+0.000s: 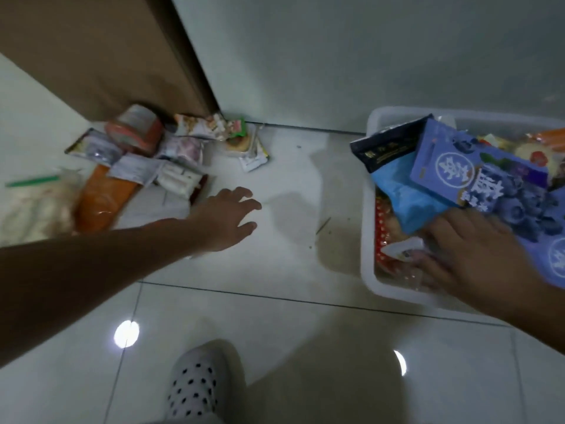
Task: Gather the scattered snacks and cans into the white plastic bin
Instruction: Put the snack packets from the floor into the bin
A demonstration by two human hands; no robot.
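The pale, glossy tiled floor (275,332) is carrying everything and is reflecting two bright lights toward six o'clock. At ten o'clock, a heap of snack packets (180,151) is lying against the foot of a brown panel (107,56). A blurred orange-banded can (134,130) is lying on its side at the heap's twelve o'clock edge. A long orange packet (101,203) is lying at the heap's seven o'clock, touching a pale bag (33,209). A white plastic bin (367,270) is sitting at three o'clock, well apart from the heap. A dotted slipper (198,384) is standing at six o'clock. A thin stick (323,225) is lying near the bin's nine o'clock wall.
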